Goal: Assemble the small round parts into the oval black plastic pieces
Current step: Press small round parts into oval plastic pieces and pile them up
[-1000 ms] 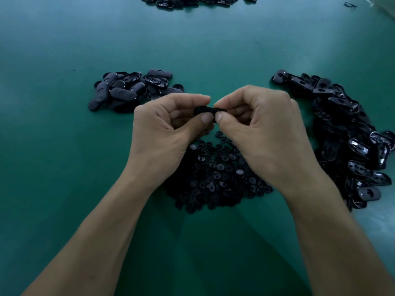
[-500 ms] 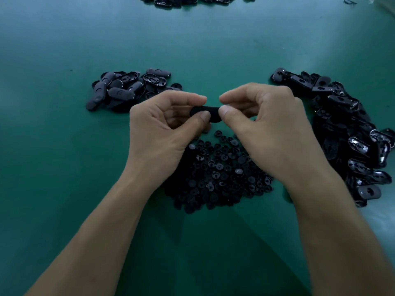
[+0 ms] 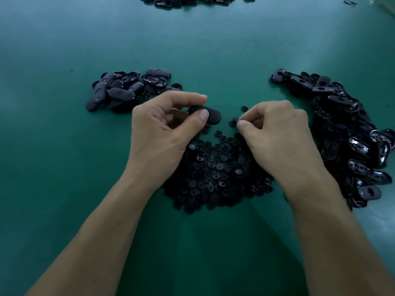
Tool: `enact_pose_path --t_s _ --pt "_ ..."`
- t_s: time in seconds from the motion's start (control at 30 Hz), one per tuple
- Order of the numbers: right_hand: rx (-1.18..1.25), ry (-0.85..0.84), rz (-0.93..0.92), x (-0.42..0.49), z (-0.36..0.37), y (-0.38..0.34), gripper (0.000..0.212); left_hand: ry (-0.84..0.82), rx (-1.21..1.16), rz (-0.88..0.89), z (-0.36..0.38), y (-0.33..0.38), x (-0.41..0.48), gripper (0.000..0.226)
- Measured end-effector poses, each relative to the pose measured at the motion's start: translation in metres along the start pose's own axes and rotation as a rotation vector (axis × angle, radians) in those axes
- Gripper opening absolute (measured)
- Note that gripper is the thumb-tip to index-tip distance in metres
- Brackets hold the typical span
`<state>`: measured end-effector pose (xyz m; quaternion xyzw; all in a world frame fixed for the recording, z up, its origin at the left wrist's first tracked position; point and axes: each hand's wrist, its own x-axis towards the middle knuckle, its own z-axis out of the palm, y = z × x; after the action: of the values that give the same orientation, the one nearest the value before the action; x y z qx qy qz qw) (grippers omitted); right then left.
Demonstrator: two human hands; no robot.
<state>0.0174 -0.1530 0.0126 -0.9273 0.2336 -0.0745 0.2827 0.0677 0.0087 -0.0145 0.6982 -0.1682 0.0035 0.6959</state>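
Thumb and forefinger of the left hand [image 3: 158, 135] are pinching one oval black plastic piece [image 3: 213, 117], holding it over the far edge of the heap of small round black parts [image 3: 213, 174] on the green table mat [image 3: 53, 167]. The right hand [image 3: 277, 135] is curling its fingertips together against one loose round part [image 3: 235, 119]; whether it is gripping that part cannot be told. More oval pieces are lying in a heap at the left [image 3: 124, 90] and a bigger heap at the right [image 3: 346, 133].
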Motion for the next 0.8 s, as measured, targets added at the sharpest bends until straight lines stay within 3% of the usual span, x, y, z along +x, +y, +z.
enact_pose_path --t_s 0.2,0.37,0.5,0.67,0.8 --pt "0.031 -0.072 -0.037 0.001 0.001 0.004 0.006 0.013 0.003 0.026 -0.001 -0.003 0.001 0.023" --pt "0.060 -0.033 -0.034 0.002 0.001 0.004 0.005 0.015 0.010 0.046 -0.001 -0.004 0.001 0.024" --pt "0.069 0.048 -0.007 0.004 -0.006 0.006 0.008 0.015 0.008 0.045 -0.001 -0.005 0.001 0.024" --pt "-0.079 -0.010 0.065 0.005 -0.009 0.013 0.027 0.013 0.011 0.045 -0.002 -0.006 0.002 0.023" --pt "-0.090 -0.015 0.084 0.005 -0.012 0.013 0.026 0.009 0.011 0.044 -0.002 -0.005 0.002 0.023"
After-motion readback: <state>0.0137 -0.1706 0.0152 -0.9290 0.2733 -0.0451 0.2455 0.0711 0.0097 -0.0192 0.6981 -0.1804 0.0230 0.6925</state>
